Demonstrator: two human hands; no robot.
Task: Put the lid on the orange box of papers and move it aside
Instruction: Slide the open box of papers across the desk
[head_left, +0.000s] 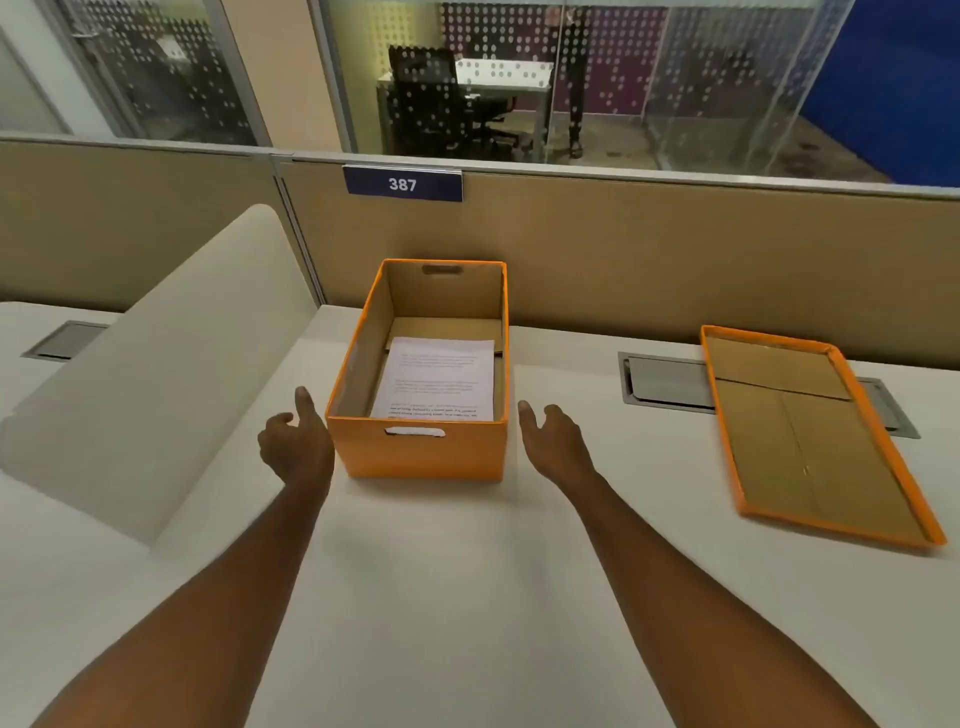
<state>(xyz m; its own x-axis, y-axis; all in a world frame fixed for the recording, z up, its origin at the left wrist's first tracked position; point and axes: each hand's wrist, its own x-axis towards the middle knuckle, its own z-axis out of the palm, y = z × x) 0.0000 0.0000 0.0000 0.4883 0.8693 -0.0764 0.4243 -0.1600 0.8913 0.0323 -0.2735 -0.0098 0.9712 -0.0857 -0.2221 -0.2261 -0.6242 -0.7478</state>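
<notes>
An orange cardboard box (421, 452) stands open in the middle of the white desk, with printed white papers (436, 379) lying flat on its bottom. Its orange lid (810, 441) lies upside down on the desk to the right, brown inside facing up. My left hand (296, 441) hovers just left of the box's near corner, fingers apart, holding nothing. My right hand (553, 439) is just right of the box's near right corner, also open and not touching it.
A white slanted divider panel (156, 374) rises on the left of the desk (467, 597). A metal cable hatch (670, 384) sits partly under the lid. A tan partition wall (649, 260) with a sign reading 387 (402, 183) closes the back.
</notes>
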